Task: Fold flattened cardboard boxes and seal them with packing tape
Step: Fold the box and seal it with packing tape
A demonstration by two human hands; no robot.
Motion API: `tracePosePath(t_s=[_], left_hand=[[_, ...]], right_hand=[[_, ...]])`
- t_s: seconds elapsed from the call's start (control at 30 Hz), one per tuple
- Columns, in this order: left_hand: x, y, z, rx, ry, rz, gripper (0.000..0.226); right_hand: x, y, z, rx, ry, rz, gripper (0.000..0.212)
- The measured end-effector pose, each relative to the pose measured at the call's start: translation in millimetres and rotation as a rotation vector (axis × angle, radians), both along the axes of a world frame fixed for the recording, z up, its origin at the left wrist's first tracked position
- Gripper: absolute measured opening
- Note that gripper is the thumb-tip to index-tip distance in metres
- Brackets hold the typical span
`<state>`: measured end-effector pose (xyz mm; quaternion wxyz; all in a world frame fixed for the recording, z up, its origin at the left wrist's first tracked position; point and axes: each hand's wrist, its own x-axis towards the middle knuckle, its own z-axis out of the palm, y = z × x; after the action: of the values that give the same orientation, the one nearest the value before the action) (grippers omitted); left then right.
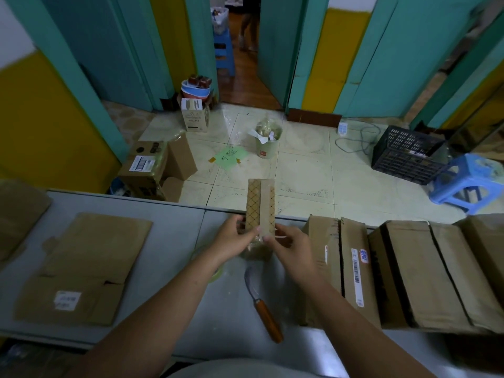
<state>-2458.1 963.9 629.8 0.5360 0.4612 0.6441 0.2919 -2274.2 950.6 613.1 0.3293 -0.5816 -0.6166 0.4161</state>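
Observation:
A small narrow cardboard box (260, 205) with a dark lattice print stands upright above the grey table (169, 236), near its far edge. My left hand (231, 240) grips its lower left side. My right hand (289, 248) pinches its lower right side, where pale tape shows. A roll of clear packing tape (215, 271) lies on the table, mostly hidden under my left forearm. A flattened cardboard box (81, 268) with a white label lies at the left of the table.
A knife (264, 306) with an orange wooden handle lies on the table below my hands. Several closed boxes (403, 271) line the right side. Beyond the table sit an open box (152, 167), a bin (267, 140), a black crate (406, 156) and a blue stool (469, 181).

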Motion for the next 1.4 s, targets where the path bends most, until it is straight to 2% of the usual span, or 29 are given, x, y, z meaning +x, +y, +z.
tracePosePath(t_s=[0.07, 0.17, 0.27, 0.33, 0.43, 0.5, 0.53, 0.6, 0.67, 0.73, 0.87, 0.93, 1.0, 1.07, 1.1, 1.2, 1.3, 1.4], left_hand=[[1.9, -2.0, 3.7, -0.010, -0.076, 0.030, 0.048], [3.4, -2.4, 4.7, 0.038, -0.131, 0.112, 0.072], [-6.6, -3.2, 0.7, 0.081, -0.137, 0.192, 0.084], [-16.3, -4.7, 1.8, 0.082, -0.156, 0.229, 0.077], [-29.6, -8.7, 9.1, 0.085, -0.273, 0.304, 0.044], [-37.6, -12.6, 15.0, 0.082, -0.354, 0.306, 0.027], [-40.2, -14.3, 17.0, 0.067, -0.382, 0.311, 0.025], [-43.3, -16.9, 18.2, 0.032, -0.425, 0.334, 0.027], [-43.0, -18.9, 16.6, -0.009, -0.484, 0.344, 0.035], [-39.9, -22.7, 15.2, -0.033, -0.521, 0.323, 0.036], [-34.0, -26.4, 9.0, 0.031, -0.376, 0.237, 0.024], [-33.6, -26.3, 6.2, 0.058, -0.291, 0.195, 0.044], [-29.4, -25.9, 1.9, 0.053, -0.244, 0.156, 0.067], [-19.7, -27.7, 3.7, 0.057, -0.212, 0.094, 0.064], [-13.1, -29.7, 5.0, 0.053, -0.203, 0.073, 0.063], [8.4, -36.7, 6.5, 0.069, -0.203, 0.045, 0.063], [35.9, -45.7, 12.3, 0.073, -0.200, -0.020, 0.059], [67.2, -56.0, 17.9, 0.095, -0.155, -0.130, 0.063]], right_hand=[[-4.0, -7.0, -1.8, 0.065, -0.002, 0.045, 0.035], [-13.5, -15.1, 1.3, 0.199, -0.042, 0.101, 0.035], [-14.7, -17.6, 3.6, 0.170, 0.009, 0.118, 0.039], [-7.7, -16.1, 5.1, 0.095, 0.081, 0.070, 0.035], [5.6, -9.2, 12.4, -0.018, 0.164, -0.109, 0.029], [13.8, -4.2, 14.6, -0.088, 0.134, -0.244, 0.045], [17.1, -2.6, 15.9, -0.156, 0.154, -0.268, 0.059], [20.0, 0.1, 20.4, -0.323, 0.375, -0.214, 0.080], [17.3, 0.0, 29.0, -0.445, 0.607, -0.113, 0.078], [10.6, -2.7, 38.0, -0.447, 0.660, -0.069, 0.064], [3.7, -4.2, 42.7, -0.343, 0.592, -0.177, 0.057], [5.5, -5.3, 44.3, -0.289, 0.541, -0.203, 0.058], [8.2, -7.1, 43.4, -0.246, 0.466, -0.197, 0.068], [10.2, -11.6, 45.9, -0.191, 0.360, -0.186, 0.080], [13.3, -13.8, 46.6, -0.156, 0.311, -0.178, 0.080], [34.8, -25.0, 59.5, -0.108, 0.229, -0.166, 0.057], [73.6, -44.1, 70.4, -0.154, 0.214, -0.194, 0.054], [112.1, -63.1, 75.1, -0.168, 0.226, -0.263, 0.040]])
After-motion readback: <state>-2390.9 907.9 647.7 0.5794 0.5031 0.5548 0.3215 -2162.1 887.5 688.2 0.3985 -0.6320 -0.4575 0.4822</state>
